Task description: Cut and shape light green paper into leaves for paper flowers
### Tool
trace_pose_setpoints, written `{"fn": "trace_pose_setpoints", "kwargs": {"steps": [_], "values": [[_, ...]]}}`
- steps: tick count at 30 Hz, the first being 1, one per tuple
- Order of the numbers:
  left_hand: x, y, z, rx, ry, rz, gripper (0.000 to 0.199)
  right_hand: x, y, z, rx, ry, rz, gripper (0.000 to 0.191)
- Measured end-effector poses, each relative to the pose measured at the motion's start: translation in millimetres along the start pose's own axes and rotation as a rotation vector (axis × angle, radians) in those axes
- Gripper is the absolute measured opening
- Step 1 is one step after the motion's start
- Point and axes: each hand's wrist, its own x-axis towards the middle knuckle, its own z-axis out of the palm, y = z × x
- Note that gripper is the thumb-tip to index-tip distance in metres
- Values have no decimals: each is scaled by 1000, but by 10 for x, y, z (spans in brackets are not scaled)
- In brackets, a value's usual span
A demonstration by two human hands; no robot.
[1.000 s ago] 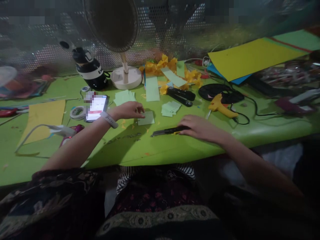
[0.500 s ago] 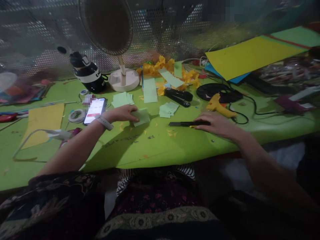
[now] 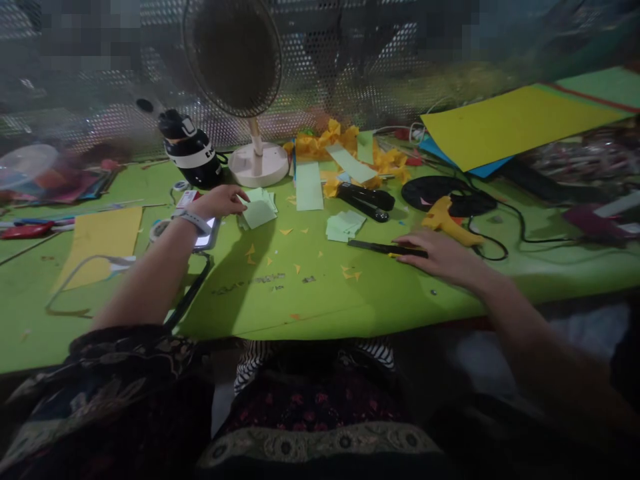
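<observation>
My left hand (image 3: 223, 202), with a watch band at the wrist, is over the left pile of light green paper pieces. Its fingertips pinch the left edge of the top green paper piece (image 3: 260, 212), which lies on that pile. My right hand (image 3: 443, 257) rests low on the table, fingers closed around a black utility knife (image 3: 367, 247) that points left. Just beyond the knife lies a second pile of green paper pieces (image 3: 345, 225). A yellow glue gun (image 3: 445, 220) lies right behind my right hand.
A black stapler (image 3: 365, 200) and green strips (image 3: 309, 187) lie mid-table before orange crepe paper (image 3: 320, 143). A fan (image 3: 257, 167) and a black bottle (image 3: 197, 157) stand behind. A phone (image 3: 207, 235) is partly under my left wrist. Small orange scraps (image 3: 297, 269) are scattered in front.
My left hand has moved left with the green paper piece, from mid-table onto the left pile. My right hand keeps the knife in nearly the same place. The view has shifted slightly.
</observation>
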Motion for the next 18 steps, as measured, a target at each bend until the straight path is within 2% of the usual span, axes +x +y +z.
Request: {"fn": "trace_pose_setpoints", "kwargs": {"steps": [3,6,8,12,15,18], "values": [[-44,76,62,165,182,-21,37,-3,-1,10,-5,18,-13,47],[-131,137,89,247,364,-40,46,0,-7,0,-6,36,-2,43],[-172,154,122,312,435,-18,49,20,-34,-25,-11,18,-6,40],[-213,213,290,285,393,105,50,184,-202,-90,-21,1,7,37],[-292,334,467,219,377,191,43,461,-402,-87,-35,71,79,36],[-409,454,585,205,394,234,43,800,-576,-34,-70,11,90,40]]}}
